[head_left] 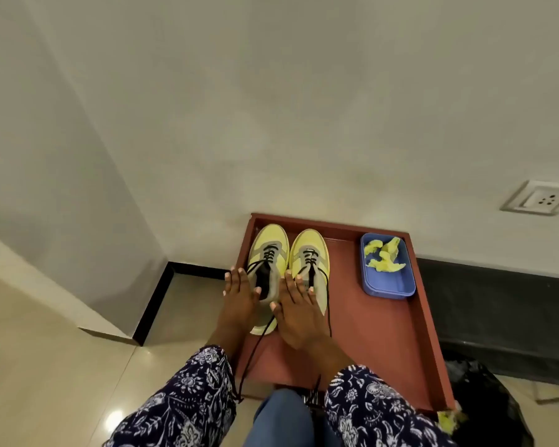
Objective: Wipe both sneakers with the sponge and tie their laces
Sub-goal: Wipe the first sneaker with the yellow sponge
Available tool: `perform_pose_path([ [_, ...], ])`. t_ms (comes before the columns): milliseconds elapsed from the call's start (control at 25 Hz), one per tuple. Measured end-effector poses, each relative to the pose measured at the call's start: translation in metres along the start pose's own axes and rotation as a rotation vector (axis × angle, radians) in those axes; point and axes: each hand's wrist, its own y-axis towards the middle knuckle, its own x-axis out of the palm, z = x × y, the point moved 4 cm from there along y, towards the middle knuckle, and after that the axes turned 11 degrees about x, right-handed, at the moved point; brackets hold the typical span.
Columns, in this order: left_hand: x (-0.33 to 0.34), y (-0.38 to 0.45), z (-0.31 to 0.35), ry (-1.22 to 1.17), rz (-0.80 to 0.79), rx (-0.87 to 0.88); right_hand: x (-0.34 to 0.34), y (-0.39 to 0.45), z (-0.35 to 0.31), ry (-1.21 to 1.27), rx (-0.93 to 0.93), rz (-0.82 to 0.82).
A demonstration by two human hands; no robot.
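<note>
Against a pale wall, two yellow sneakers (288,262) are stood toes-far on a red tray (384,333), each heel covered by a flat, unclenched hand, left hand (241,293), right hand (299,311), laces (259,343) trailing near, untied.

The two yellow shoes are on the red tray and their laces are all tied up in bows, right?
Not quite. The two yellow sneakers do stand on the red tray, but their black laces are untied: the head view shows loose ends trailing down the tray toward the person. The left hand and right hand rest on the shoes.
</note>
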Motion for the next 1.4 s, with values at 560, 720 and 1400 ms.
perform_pose_path([
  [560,-0.009,-0.005,-0.011,-0.449,0.172,-0.335,0.023,0.011,-0.023,0.139,0.016,-0.070],
  [720,-0.004,-0.003,-0.016,-0.555,0.198,-0.436,0.024,0.014,-0.023,0.152,0.038,-0.047],
  [1400,0.002,-0.001,-0.022,-0.693,0.235,-0.573,0.021,0.008,-0.020,0.150,0.002,-0.011],
])
